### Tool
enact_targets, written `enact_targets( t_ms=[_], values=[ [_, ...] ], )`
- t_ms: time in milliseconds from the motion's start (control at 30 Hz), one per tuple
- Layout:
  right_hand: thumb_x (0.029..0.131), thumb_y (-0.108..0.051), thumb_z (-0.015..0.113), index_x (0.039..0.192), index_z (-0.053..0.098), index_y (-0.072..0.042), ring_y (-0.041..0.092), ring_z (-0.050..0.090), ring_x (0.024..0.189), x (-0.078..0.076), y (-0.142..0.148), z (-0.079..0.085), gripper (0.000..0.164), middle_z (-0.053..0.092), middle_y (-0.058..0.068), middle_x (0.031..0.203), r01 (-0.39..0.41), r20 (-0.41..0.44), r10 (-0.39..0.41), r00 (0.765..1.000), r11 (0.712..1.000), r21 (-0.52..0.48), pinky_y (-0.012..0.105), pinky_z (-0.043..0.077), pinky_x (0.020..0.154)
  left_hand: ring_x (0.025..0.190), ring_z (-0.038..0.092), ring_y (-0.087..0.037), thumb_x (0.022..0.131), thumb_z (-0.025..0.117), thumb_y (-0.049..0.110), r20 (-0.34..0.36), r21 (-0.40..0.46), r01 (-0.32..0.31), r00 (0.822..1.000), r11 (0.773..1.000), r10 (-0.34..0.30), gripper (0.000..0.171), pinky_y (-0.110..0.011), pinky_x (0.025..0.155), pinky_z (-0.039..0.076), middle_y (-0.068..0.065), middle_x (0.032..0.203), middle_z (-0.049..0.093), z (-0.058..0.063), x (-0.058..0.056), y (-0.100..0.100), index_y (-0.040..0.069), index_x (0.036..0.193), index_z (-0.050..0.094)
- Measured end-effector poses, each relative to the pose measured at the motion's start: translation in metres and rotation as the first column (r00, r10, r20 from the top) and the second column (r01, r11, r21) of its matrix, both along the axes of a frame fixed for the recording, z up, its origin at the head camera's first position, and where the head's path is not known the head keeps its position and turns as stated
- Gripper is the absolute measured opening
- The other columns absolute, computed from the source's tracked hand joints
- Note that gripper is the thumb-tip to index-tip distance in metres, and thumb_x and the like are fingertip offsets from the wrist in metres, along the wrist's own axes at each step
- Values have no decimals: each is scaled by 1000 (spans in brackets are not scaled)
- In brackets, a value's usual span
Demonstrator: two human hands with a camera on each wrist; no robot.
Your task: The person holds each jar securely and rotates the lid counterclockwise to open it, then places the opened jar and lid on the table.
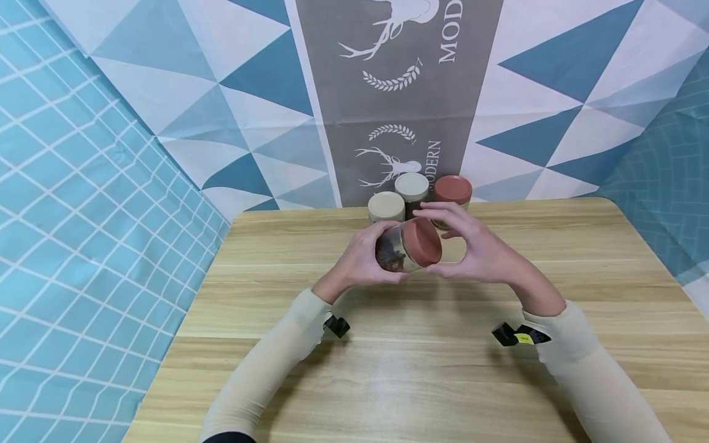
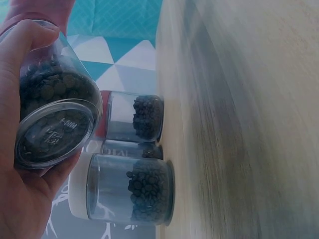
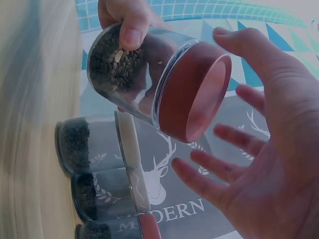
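Note:
My left hand (image 1: 368, 255) grips a clear glass jar (image 1: 391, 248) with a red lid (image 1: 423, 242), its fingers and thumb round the glass. The jar is tilted above the table, lid toward my right hand, and dark bean-like pieces (image 3: 117, 64) lie inside it. Embossed marks show on its glass base (image 2: 55, 133) in the left wrist view. My right hand (image 1: 477, 249) is spread beside the lid, thumb and fingers curved apart. In the right wrist view, the thumb tip is close to the lid's edge and the other fingers stand off it.
Behind the hands, three more jars stand at the table's back edge: one with a cream lid (image 1: 386, 205), one with a white lid (image 1: 412, 184), one with a red lid (image 1: 453, 189). Patterned cloth (image 1: 249, 80) rises behind the wooden table (image 1: 410, 369).

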State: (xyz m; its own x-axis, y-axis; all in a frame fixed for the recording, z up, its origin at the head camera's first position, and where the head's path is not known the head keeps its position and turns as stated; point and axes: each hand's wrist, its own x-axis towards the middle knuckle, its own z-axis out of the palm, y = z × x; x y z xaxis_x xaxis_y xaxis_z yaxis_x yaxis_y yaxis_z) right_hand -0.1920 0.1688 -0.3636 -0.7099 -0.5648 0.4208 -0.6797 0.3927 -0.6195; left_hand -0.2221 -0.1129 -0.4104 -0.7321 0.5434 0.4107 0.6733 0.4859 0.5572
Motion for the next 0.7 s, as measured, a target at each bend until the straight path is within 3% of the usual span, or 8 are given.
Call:
enact_targets(
  t_ms=[133,333,433,533,700],
  values=[
    [88,-11,94,166,54,-13,40,65,142,0,0,0,88,54,17,163,31,61,-29,998,999,-23,55,70,96,123,74,-30,69,103,36,-5,-9,-7,1000,1000,7,98,-49,104,64,-15,143,75,0,0,-1,3,151,61],
    [95,-14,88,170,47,-18,44,67,139,1,-5,1,86,52,16,167,91,208,-84,974,996,-24,33,70,87,122,75,-33,69,103,37,-9,-9,-2,1000,1000,1,98,-47,103,65,-15,143,75,-1,0,0,4,152,61],
    [97,-14,86,171,46,-18,43,67,136,2,-7,3,84,53,17,167,120,253,-107,962,992,-36,30,69,85,121,75,-33,69,103,36,-9,-6,3,1000,1000,-3,98,-46,101,64,-15,143,75,-1,0,0,4,152,61],
    [98,-14,86,169,49,-16,43,68,134,2,-10,5,80,57,18,163,143,275,-124,953,988,-50,30,69,85,121,75,-32,70,103,34,-13,-8,9,1000,1000,-9,97,-46,101,64,-15,143,75,0,1,2,4,152,61],
    [93,-15,91,158,61,-12,40,71,126,3,-17,6,72,68,17,141,141,237,-128,963,989,-39,26,68,83,121,74,-29,69,103,33,-12,-12,10,1000,1000,-10,97,-46,103,64,-15,142,75,0,2,3,4,152,61]
  ],
)
